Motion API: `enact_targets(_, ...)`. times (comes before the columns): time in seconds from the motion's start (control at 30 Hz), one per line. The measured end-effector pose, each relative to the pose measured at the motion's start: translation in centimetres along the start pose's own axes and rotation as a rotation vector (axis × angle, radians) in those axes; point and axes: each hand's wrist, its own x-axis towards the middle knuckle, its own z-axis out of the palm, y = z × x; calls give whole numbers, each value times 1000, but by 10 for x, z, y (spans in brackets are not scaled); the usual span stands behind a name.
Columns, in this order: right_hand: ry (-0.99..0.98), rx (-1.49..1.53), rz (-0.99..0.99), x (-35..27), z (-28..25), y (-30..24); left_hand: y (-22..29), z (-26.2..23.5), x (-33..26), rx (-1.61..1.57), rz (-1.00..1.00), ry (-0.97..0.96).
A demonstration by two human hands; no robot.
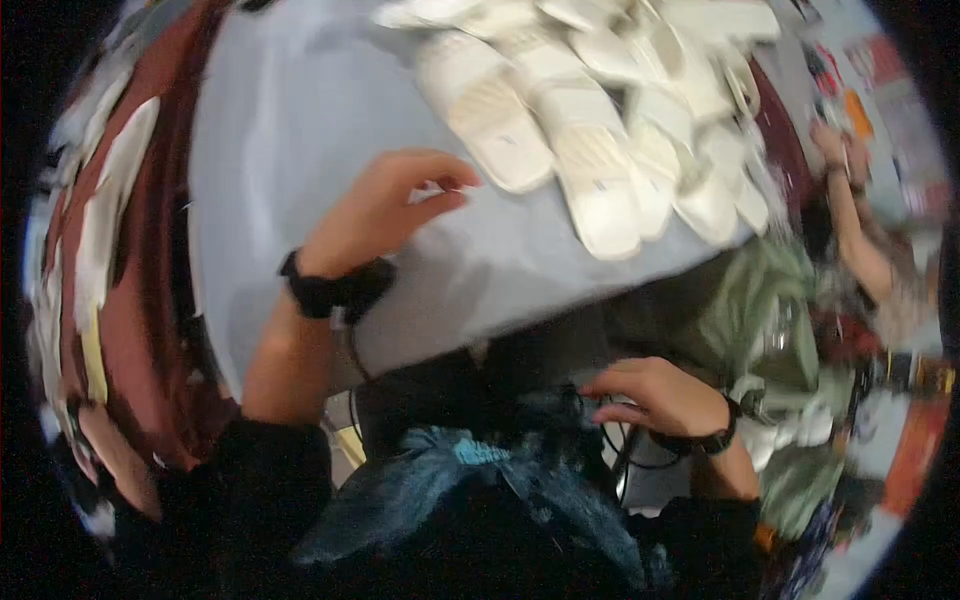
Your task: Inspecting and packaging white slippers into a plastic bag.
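A pile of cream-white slide sandals (598,182) covers the far right part of the grey table (290,130). Over the table's middle hovers my left hand (385,205), just left of the nearest sandal (510,150). Its fingers are bent, with a gap between them and the thumb, and I see nothing held there. Below the table's front edge, close to my body, is my right hand (672,398). The fingers are loosely bent with the thumb apart, and nothing shows in them. Both hands are slightly blurred.
Green plastic bags (765,310) bulge beside the table at the right. Left of it runs a dark red surface (140,260) with long pale pieces lying on it. Another person's arm (850,230) reaches in at the far right, and another's forearm (115,455) shows at lower left.
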Motion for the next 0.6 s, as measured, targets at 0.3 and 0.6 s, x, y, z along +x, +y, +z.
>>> enact_targets(0.3, -119, -363, 464, -105, 117, 144, 10, 49, 24, 98, -218, -244)
enact_targets(0.6, -237, -13, 471, -149, 205, 208, 59, 94, 38, 144, -191, -438)
